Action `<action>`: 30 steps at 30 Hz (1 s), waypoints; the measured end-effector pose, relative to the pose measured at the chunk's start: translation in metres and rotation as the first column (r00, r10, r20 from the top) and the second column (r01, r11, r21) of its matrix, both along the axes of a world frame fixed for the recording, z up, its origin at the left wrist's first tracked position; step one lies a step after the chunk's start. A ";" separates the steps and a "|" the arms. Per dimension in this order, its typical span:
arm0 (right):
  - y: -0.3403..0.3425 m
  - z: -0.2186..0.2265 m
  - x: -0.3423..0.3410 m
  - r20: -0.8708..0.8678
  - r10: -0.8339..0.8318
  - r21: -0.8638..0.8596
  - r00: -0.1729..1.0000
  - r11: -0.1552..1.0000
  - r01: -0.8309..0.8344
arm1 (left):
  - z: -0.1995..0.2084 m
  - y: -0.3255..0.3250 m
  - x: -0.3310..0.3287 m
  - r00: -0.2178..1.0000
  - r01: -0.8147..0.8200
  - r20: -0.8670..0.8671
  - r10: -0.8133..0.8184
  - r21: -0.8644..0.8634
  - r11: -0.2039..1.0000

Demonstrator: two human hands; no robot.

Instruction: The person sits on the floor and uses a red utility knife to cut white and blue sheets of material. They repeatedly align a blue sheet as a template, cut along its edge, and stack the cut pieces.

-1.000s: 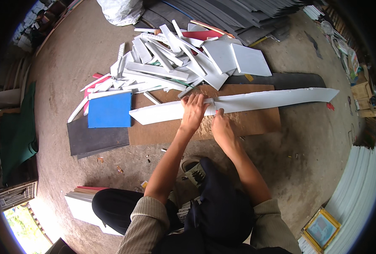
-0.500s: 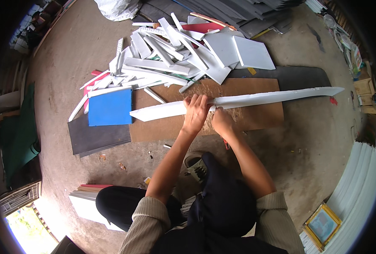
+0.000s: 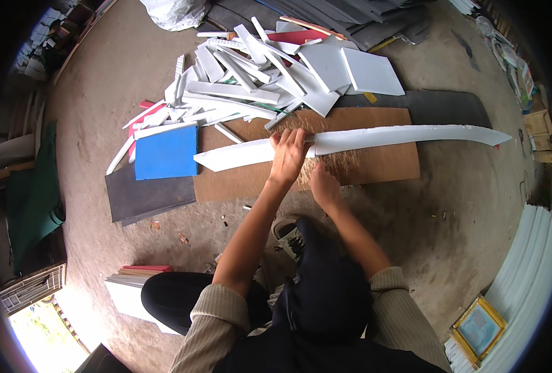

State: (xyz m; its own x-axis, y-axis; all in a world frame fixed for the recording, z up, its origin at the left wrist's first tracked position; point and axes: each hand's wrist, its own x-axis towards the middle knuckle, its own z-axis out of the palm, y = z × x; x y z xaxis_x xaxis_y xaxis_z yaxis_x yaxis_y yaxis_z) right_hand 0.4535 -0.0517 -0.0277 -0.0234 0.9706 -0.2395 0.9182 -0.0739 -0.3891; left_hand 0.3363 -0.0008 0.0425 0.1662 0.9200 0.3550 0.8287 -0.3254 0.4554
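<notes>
A long, slightly curved white foam-like strip point(image 3: 388, 138) lies across a brown board point(image 3: 375, 171), reaching past the board's right end. My left hand point(image 3: 288, 152) grips it left of its middle, fingers bent over the far edge. Just right of that, my right hand point(image 3: 324, 185) is closed in a fist at the strip's near edge. A thin dark tip shows between the fist and the strip; what the fist holds is mostly hidden. The board's surface is scored and scraped beneath my hands.
A heap of white offcuts point(image 3: 238, 87) lies beyond the board. Left of it sit a blue sheet point(image 3: 166, 152) and dark grey sheets point(image 3: 148, 202). Stacked grey sheets point(image 3: 363, 22) fill the far side. A gold-framed picture point(image 3: 478, 331) leans at the lower right.
My right fist has drawn slightly back toward me from the strip. My left hand keeps its grip. The whole view has shifted a little.
</notes>
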 end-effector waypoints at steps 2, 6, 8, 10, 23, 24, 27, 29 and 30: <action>-0.009 0.006 -0.005 0.002 0.029 0.038 1.000 0.999 -0.029 | -0.002 0.009 -0.008 0.998 -0.049 -0.025 0.050 0.020 0.999; -0.018 -0.007 0.015 0.017 0.057 0.111 0.998 0.992 -0.058 | -0.009 0.021 0.000 0.998 -0.023 0.055 0.020 0.060 0.998; -0.014 -0.002 0.025 0.023 0.089 0.144 0.996 0.985 -0.091 | -0.003 0.026 -0.004 0.999 -0.020 0.031 0.020 0.011 1.000; -0.010 0.014 0.028 0.054 0.117 0.135 0.992 0.983 -0.124 | 0.005 0.029 -0.019 0.999 -0.042 0.008 0.042 -0.020 0.999; 0.060 -0.008 -0.040 0.443 0.191 0.331 0.876 0.873 -0.357 | 0.165 -0.019 -0.214 0.738 -0.459 0.572 0.359 0.034 0.888; 0.061 -0.010 -0.042 0.407 0.236 0.294 0.882 0.881 -0.371 | 0.161 -0.029 -0.232 0.699 -0.526 0.562 0.441 -0.013 0.850; 0.063 -0.008 -0.040 0.346 0.301 0.268 0.889 0.876 -0.401 | 0.149 -0.058 -0.250 0.454 -0.587 0.729 0.513 -0.188 0.787; 0.058 0.014 -0.054 0.238 0.363 0.248 0.901 0.874 -0.418 | 0.130 -0.073 -0.260 0.210 -0.618 0.829 0.518 -0.298 0.727; 0.057 0.032 -0.062 0.193 0.389 0.236 0.901 0.873 -0.427 | 0.120 -0.075 -0.266 0.099 -0.531 0.867 0.488 -0.369 0.763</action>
